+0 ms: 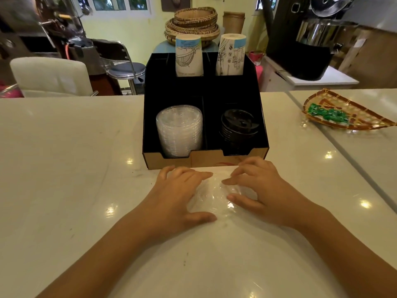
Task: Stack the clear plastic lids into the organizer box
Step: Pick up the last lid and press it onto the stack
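A black organizer box [205, 162] with a cardboard front stands on the white counter. Its front left compartment holds a tall stack of clear plastic lids [179, 130]. On the counter just in front of the box lie clear lids [214, 195], blurred and hard to tell apart. My left hand [180, 196] rests on their left side and my right hand [257, 190] on their right side, fingers curled around them.
Black lids [239, 127] fill the box's front right compartment. Two stacks of printed paper cups [189, 55] stand in the back compartments. A woven tray [343, 112] with green packets lies on the counter at the right. Chairs stand beyond the counter at the left.
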